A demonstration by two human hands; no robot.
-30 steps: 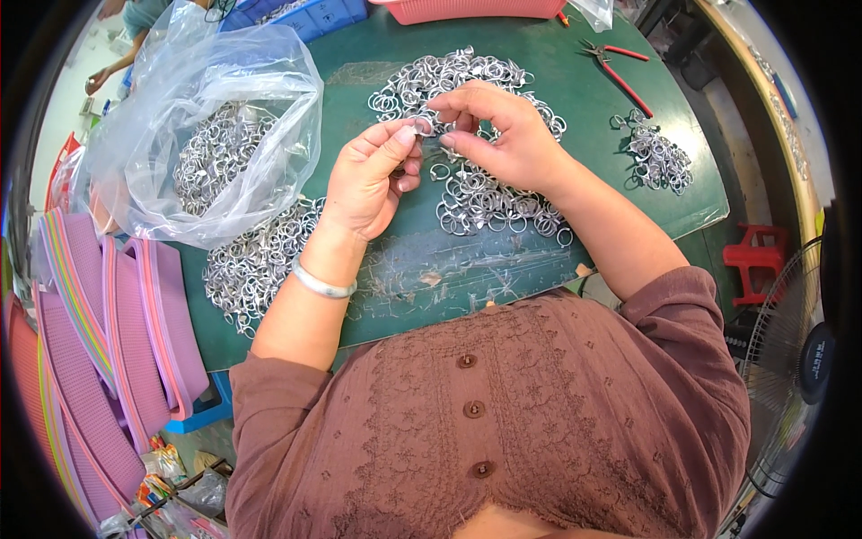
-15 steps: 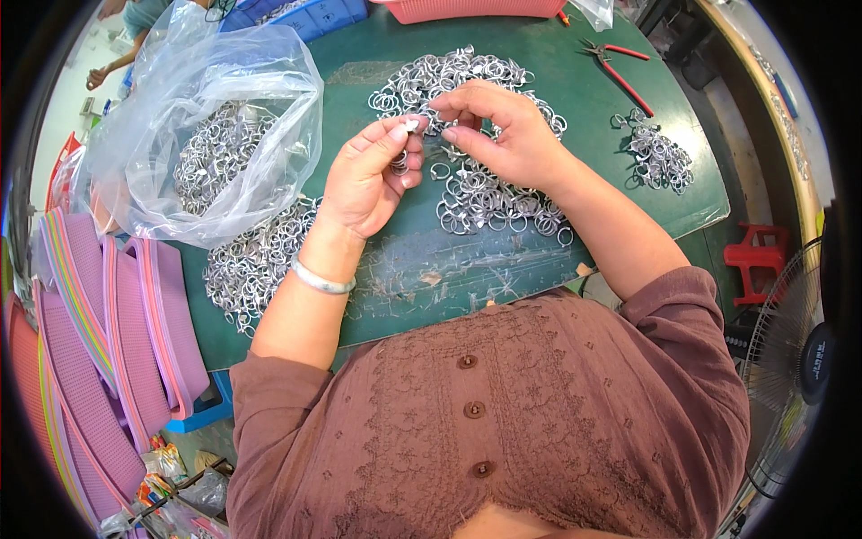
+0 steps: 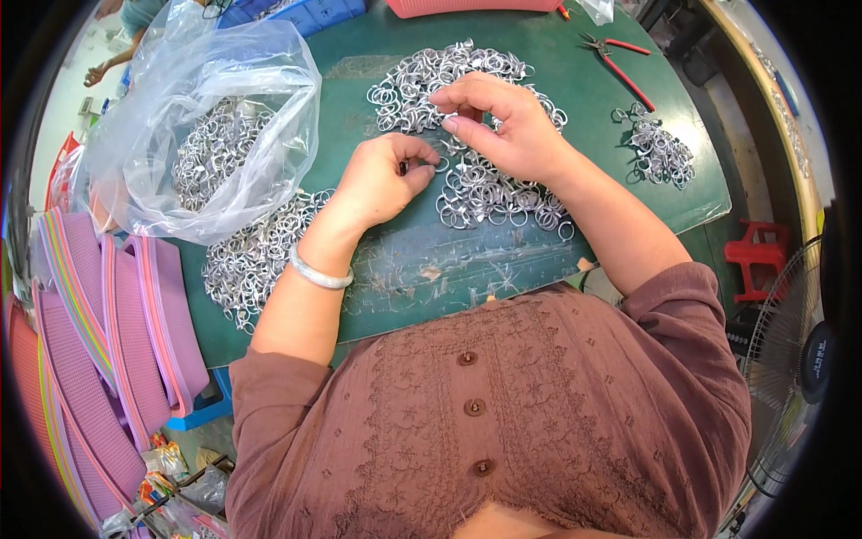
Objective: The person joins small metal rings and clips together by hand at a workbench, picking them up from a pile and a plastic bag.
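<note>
My left hand point(image 3: 382, 180) is half curled over the table, palm turned down. Its thumb and forefinger are at a single loose metal ring point(image 3: 442, 165). A glint of metal shows inside its curled fingers. My right hand point(image 3: 507, 126) hovers over the middle heap of silver metal rings point(image 3: 449, 76), fingers bent, with a gap between thumb and forefinger. I see nothing held there. More rings point(image 3: 256, 260) lie in a heap beside my left forearm, below an open clear plastic bag point(image 3: 296, 117) that also contains rings.
Red-handled pliers point(image 3: 626, 79) lie at the far right above a smaller pile of rings point(image 3: 662, 151). A pink basket point(image 3: 476, 7) and a blue crate point(image 3: 314, 16) stand at the back. Purple woven baskets point(image 3: 166, 332) are stacked at left; a fan point(image 3: 777, 350) stands right.
My left hand has turned from palm up to palm down and dropped toward the loose ring, away from my right hand. The right hand has barely moved.
</note>
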